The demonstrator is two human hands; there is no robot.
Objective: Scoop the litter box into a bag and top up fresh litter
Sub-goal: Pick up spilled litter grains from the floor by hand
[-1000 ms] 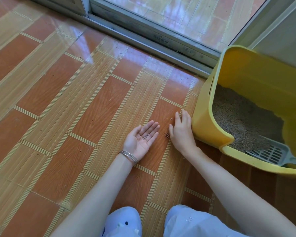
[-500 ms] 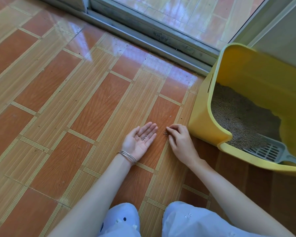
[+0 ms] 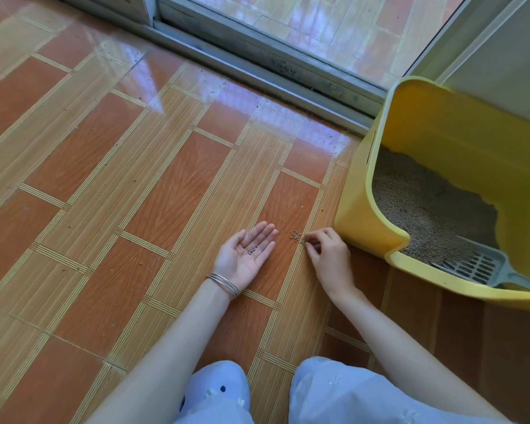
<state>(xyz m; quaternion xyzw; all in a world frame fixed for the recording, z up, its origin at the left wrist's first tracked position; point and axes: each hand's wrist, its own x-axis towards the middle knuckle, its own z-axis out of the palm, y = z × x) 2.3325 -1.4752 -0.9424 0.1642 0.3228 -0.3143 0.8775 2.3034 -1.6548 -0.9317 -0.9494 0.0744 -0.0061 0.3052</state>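
The tiled floor (image 3: 129, 185) of orange and tan strips fills most of the view, and a metal door track (image 3: 257, 67) runs across its far edge. At the right stands the yellow litter box (image 3: 358, 221), near the track, with its low entry side toward the person. Grey litter (image 3: 423, 206) covers its bottom in a rather even layer, and I cannot see clumps in it. A grey slotted scoop (image 3: 471, 266) lies inside the box at the near edge, and no hand is touching it.

The person crouches in front. The left hand (image 3: 245, 255) lies palm up on the floor, its fingers straight and close together, and a few grains rest in the palm. Thin bangles (image 3: 224, 284) sit on that wrist. The right hand (image 3: 328, 258) is just beside the box wall, its fingers curled and its thumb and forefinger pinching at the spilled grains (image 3: 295, 234), a small heap on the floor between the two hands.

To my judgement the main work is either finished or not started, and the pictures do not tell which. No bag and no supply of fresh litter is in view. The step in hand is only tidying: collecting stray grains by hand. Most of the heap is left to pick up.
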